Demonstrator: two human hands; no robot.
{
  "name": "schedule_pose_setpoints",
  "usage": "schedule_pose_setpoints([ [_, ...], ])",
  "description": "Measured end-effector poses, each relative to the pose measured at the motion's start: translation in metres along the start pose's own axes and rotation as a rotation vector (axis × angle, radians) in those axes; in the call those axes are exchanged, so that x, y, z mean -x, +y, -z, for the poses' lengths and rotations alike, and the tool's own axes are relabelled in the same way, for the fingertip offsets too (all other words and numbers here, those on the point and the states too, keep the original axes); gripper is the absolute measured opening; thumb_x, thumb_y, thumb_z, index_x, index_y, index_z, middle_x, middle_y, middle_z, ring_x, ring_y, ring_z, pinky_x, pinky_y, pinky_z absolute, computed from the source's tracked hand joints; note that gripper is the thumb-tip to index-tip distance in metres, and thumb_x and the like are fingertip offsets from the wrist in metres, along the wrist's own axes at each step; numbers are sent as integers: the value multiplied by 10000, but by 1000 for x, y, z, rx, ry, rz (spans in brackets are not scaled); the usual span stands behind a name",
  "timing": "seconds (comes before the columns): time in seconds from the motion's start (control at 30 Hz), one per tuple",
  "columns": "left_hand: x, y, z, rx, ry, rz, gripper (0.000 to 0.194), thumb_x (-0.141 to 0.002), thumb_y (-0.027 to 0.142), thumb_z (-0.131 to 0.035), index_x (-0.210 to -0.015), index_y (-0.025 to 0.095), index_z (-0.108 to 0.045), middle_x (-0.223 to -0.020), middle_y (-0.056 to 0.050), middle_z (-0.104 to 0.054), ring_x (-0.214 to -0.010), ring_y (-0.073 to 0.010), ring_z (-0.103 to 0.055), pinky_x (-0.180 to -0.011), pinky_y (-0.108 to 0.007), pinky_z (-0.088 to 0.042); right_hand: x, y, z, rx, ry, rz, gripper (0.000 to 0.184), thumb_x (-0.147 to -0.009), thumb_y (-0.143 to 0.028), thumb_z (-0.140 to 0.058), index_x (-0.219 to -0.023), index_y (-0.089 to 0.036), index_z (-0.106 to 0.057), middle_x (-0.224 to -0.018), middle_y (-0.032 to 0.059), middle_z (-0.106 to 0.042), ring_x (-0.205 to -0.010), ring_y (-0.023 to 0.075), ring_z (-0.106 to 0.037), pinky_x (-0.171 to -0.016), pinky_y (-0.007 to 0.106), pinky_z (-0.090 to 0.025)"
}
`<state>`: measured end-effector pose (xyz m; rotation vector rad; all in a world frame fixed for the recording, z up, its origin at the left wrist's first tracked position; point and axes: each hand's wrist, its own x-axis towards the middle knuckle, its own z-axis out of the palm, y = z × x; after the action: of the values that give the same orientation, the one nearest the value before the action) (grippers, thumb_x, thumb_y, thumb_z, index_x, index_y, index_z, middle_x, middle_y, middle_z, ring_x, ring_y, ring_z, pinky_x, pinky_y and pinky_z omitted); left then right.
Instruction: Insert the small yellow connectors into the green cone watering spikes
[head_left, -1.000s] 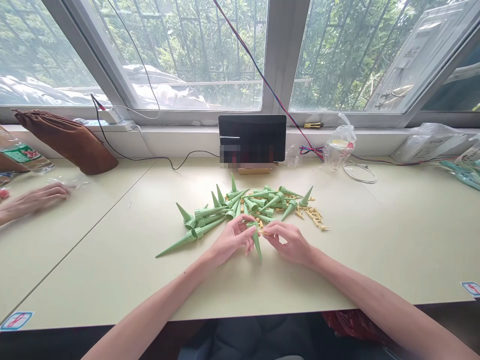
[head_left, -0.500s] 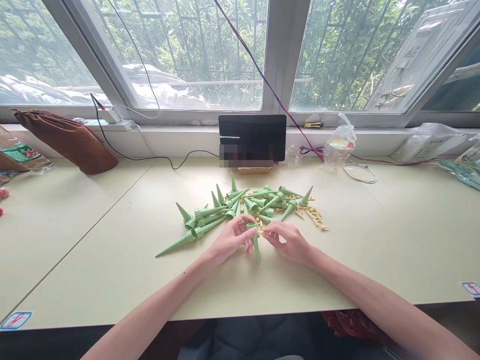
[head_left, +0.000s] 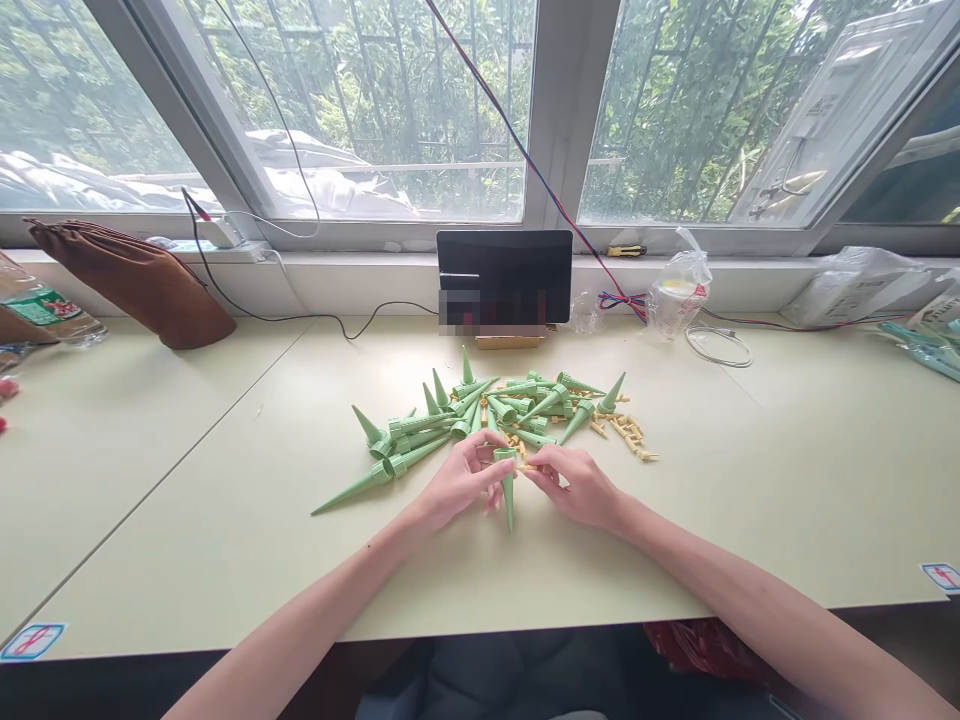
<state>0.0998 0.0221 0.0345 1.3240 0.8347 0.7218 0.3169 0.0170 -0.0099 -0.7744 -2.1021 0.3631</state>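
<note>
My left hand (head_left: pixel 459 482) pinches a green plastic cone spike (head_left: pixel 508 488) by its wide end, tip pointing down toward me. My right hand (head_left: pixel 574 485) pinches a small yellow plastic piece (head_left: pixel 529 467) against the cone's open end. Both hands sit just in front of a pile of green cone spikes (head_left: pixel 480 415) in the middle of the pale table (head_left: pixel 750 480). A scatter of small yellow pieces (head_left: pixel 628 432) lies at the pile's right side.
A black tablet (head_left: pixel 504 276) stands on a stand at the back under the window. A brown pouch (head_left: pixel 142 282) and a packet (head_left: pixel 37 310) lie far left. A knotted plastic bag (head_left: pixel 679 290), a white cable (head_left: pixel 720 345) and clear bags (head_left: pixel 855 285) are at the back right.
The cone in my left hand has swung from tilted right to nearly straight down. Another person's hand at the far left, seen a second ago, has left the view.
</note>
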Motion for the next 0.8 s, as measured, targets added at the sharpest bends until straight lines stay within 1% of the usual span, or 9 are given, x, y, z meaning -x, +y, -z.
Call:
schedule_pose_setpoints([
  [0.1, 0, 0, 0, 6, 1, -3, 376, -850, 475, -698, -1017, 206, -496, -640, 57, -568, -432, -105, -567, -410, -194, -411, 0, -1, 1, 17, -9, -6, 141, -1009, -267, -507, -939, -181, -593, -703, 6, -599, -533, 108, -517, -506, 236, -409],
  [0.23, 0, 1, 0, -8, 8, -1, 378, -851, 494, -691, -1023, 208, -513, -542, 66, -559, -411, -117, -549, -423, -201, -407, -2, -3, 2, 27, -7, -17, 136, -1005, -263, -510, -938, -180, -594, -714, 12, -618, -537, 105, -524, -510, 230, -415],
  [0.33, 0, 1, 0, -22, 20, -13, 383, -863, 512, -669, -1033, 200, -526, -499, 56, -567, -405, -129, -549, -437, -215, -419, -3, -3, 3, 22, 19, -49, 132, -997, -292, -532, -1045, -182, -587, -769, 21, -658, -538, 99, -543, -522, 220, -448],
  [0.47, 0, 1, -1, -16, 28, -7, 381, -868, 521, -657, -1028, 197, -533, -512, 49, -582, -418, -132, -559, -442, -215, -417, -3, -1, 4, 9, 40, -70, 309, -966, -334, -590, -1241, -205, -536, -913, 40, -686, -541, 88, -541, -541, 221, -491],
  [0.53, 0, 1, -1, -7, 30, -3, 373, -874, 516, -653, -1025, 198, -530, -516, 48, -584, -420, -127, -552, -442, -210, -410, -3, -1, 4, 9, 21, -59, 345, -961, -316, -598, -1283, -218, -524, -959, 49, -684, -564, 95, -553, -558, 228, -508],
  [0.6, 0, 0, -1, 0, 33, -3, 365, -878, 511, -649, -1018, 195, -531, -516, 46, -583, -419, -123, -547, -439, -206, -404, -3, -1, 4, 15, 4, -39, 334, -965, -280, -588, -1289, -220, -531, -967, 55, -681, -567, 99, -556, -556, 232, -510],
  [0.7, 0, -2, -1, 12, 34, 5, 365, -872, 519, -652, -1000, 195, -543, -517, 44, -581, -419, -123, -550, -428, -202, -395, -5, -2, 5, 30, -8, -4, 285, -985, -217, -529, -1268, -220, -555, -970, 67, -682, -564, 105, -559, -533, 230, -497],
  [0.8, -1, -3, -1, 25, 36, 9, 374, -854, 526, -670, -987, 197, -551, -521, 52, -570, -407, -119, -542, -424, -203, -406, -5, -2, 5, 52, -4, 29, 266, -1001, -169, -460, -1231, -224, -580, -1003, 84, -685, -617, 123, -595, -545, 237, -491],
])
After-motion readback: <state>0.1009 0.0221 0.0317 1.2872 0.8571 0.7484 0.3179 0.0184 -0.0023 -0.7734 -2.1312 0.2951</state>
